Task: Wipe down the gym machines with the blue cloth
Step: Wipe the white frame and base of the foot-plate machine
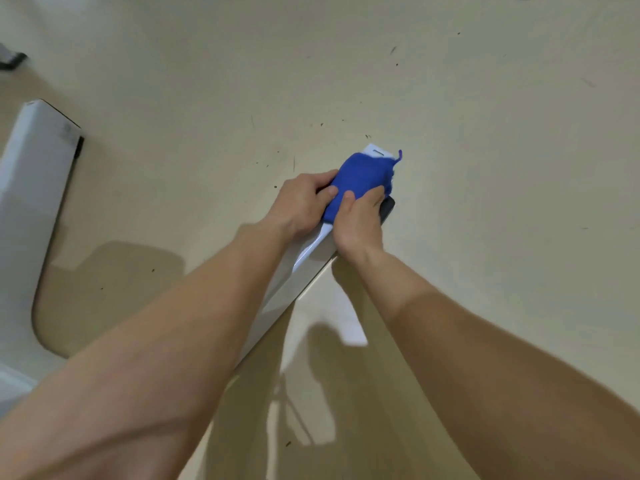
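Pressure matters: left hand (301, 202) and right hand (358, 220) clutch blue cloth (363, 178) round the white bar (310, 249); wipe evenly beyond them.

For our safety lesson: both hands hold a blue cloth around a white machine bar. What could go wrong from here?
1. The blue cloth sits near the end of the white bar, so the left hand and right hand might slip off.
2. A loose thread could snag.
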Available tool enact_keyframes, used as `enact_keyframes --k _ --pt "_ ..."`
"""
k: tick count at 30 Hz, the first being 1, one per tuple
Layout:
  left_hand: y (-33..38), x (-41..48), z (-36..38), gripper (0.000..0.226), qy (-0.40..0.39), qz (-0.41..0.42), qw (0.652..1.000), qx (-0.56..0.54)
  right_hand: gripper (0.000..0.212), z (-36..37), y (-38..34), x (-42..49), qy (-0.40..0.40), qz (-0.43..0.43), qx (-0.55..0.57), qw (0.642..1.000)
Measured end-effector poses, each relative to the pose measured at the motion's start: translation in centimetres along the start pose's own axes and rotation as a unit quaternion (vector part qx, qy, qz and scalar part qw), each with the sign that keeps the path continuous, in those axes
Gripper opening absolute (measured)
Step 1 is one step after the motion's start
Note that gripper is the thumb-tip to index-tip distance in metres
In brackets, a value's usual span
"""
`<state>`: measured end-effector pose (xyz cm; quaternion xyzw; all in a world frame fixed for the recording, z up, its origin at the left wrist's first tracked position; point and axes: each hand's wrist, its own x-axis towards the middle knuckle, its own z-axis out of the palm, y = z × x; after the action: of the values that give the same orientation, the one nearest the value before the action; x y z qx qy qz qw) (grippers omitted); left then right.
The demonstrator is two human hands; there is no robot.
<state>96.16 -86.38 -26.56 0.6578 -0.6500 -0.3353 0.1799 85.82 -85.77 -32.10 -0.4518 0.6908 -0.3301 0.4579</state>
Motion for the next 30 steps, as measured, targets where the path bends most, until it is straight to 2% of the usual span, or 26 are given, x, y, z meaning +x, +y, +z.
enact_keyframes --k 4,9,12,14,17,20,22,24,27,30 --pt "-2.1 -4.1 -1.1 0.044 -0.003 0.0 0.999 0.036 0.075 2.6 1.9 -5.7 -0.059 -0.01 0.017 0.998" --pt "-0.8 0.1 0.0 0.036 -0.016 -0.005 1.0 0.002 0.067 0.4 0.8 -1.3 -0.009 -0.022 0.021 0.999" --pt "-0.5 1.0 0.8 0.033 -0.002 -0.009 1.0 -0.003 0.063 -1.1 0.6 0.4 -0.013 -0.036 0.013 0.999" --pt "-1.5 -0.6 0.6 0.031 0.009 -0.004 1.0 0.027 0.067 -0.6 1.0 -0.9 -0.027 -0.034 -0.008 0.999" --pt "-3.8 -5.5 -0.6 0.028 0.007 -0.015 0.998 0.064 0.084 1.6 1.7 -6.3 -0.053 -0.065 -0.04 0.996" --pt "-6.4 -12.0 -2.0 0.023 0.012 -0.035 0.996 0.079 0.078 3.4 2.6 -11.9 -0.078 -0.122 -0.118 0.982" --pt "-8.0 -16.2 -2.2 0.025 0.044 -0.047 0.99 0.126 0.067 4.2 2.7 -15.0 -0.045 -0.218 -0.257 0.941" --pt "-9.8 -19.8 -1.7 0.03 0.094 -0.069 0.973 0.199 0.064 5.3 2.3 -17.0 -0.046 -0.336 -0.361 0.869" --pt "-12.7 -25.3 -1.1 0.038 0.132 -0.097 0.94 0.299 0.053 7.8 0.7 -18.6 -0.146 -0.424 -0.413 0.793" --pt "-15.6 -31.0 -1.5 0.031 0.206 -0.093 0.918 0.326 0.04 10.6 -1.3 -21.1 -0.251 -0.494 -0.493 0.671"
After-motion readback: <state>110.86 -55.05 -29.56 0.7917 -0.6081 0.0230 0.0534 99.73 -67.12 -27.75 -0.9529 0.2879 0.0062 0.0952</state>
